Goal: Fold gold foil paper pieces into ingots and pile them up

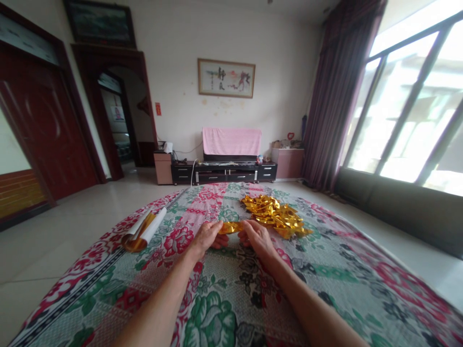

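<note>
Between my two hands, a folded piece of shiny gold foil paper [231, 227] is held just above the flowered cloth [213, 313]. My left hand [208, 238] is closed on its left end, thumb on top. The right end is pinched by my right hand [256, 236], with the thumb and fingers pressed together. Beyond my right hand lies a heap of folded gold foil pieces [273, 214]. To the left rests a loosely curled roll of gold foil sheets [144, 231] with a white backing.
Across the room stands a low black TV cabinet [226, 174], with a pink towel [231, 140] over the screen on it. A dark curtain [329, 96] and a large window [408, 106] are on the right. At the left is a dark red door [47, 115].
</note>
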{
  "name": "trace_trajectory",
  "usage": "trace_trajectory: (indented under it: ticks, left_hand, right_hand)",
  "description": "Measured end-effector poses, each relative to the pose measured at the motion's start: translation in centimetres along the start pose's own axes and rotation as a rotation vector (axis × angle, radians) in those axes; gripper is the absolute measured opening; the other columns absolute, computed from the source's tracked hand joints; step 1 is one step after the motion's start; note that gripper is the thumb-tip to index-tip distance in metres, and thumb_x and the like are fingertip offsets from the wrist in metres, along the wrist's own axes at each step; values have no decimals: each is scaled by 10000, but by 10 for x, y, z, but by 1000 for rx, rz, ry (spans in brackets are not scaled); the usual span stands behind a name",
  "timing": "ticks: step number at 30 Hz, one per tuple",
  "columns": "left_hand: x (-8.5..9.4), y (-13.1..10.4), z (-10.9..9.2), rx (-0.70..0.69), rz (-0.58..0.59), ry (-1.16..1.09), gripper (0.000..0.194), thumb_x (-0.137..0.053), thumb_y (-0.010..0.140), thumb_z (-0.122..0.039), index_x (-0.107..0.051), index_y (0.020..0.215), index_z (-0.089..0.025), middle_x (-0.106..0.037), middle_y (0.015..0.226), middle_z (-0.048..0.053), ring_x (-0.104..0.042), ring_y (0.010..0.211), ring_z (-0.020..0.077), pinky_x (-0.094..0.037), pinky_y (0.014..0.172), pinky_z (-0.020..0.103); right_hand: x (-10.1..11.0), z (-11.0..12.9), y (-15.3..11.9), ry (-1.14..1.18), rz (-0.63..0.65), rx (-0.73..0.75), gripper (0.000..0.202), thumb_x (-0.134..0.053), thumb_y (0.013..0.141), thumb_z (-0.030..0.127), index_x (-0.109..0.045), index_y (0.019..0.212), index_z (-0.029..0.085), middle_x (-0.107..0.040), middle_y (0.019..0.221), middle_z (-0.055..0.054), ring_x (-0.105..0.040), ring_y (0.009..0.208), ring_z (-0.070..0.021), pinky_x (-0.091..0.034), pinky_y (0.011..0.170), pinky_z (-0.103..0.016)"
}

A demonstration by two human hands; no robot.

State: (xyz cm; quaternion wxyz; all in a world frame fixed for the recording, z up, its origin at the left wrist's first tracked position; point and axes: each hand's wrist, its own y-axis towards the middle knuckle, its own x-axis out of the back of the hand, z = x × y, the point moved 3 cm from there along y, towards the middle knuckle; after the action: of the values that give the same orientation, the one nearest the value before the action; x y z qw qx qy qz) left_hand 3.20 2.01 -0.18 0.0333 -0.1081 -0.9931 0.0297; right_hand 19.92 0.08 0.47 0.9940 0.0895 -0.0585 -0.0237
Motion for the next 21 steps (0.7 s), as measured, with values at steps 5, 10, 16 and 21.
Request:
trace_trajectory:
  ticks: [5, 10, 16, 21]
  left_hand:
    - [-1, -1, -3, 2, -17, 72, 487, -441, 780, -541, -596, 951, -113, -662, 604, 72, -621, 500, 156, -398, 414, 190]
    - [2, -2, -7, 9, -19, 139, 638, -349, 765, -634, -571, 1076, -123, -648, 555, 62, -585, 429, 139, -354, 388, 183]
    - [16, -6, -13, -342, -320, 349, 436, -495, 748, -499, -637, 999, -173, -634, 624, 27, -559, 504, 119, -409, 493, 196]
    - [9, -6, -10, -579, -249, 459, 293, -605, 686, -264, -658, 969, -215, -609, 1011, 65, -581, 718, 128, -464, 719, 220]
  right_hand:
    - [0, -4, 0, -31, -79, 35, 375, -540, 694, 472, -620, 817, 127, -601, 576, -19, -548, 509, -128, -439, 448, -217]
    - [1, -8, 4, 26, -115, -10, 330, -547, 681, 440, -627, 754, 128, -611, 564, -23, -546, 483, -123, -444, 452, -222]
    - [7, -8, 5, -17, -220, -47, 274, -533, 680, 390, -633, 720, 138, -629, 568, -35, -573, 502, -144, -474, 465, -234]
    - [11, -7, 5, -84, -261, -81, 254, -534, 683, 377, -633, 657, 144, -628, 548, -44, -557, 472, -139, -461, 436, -224]
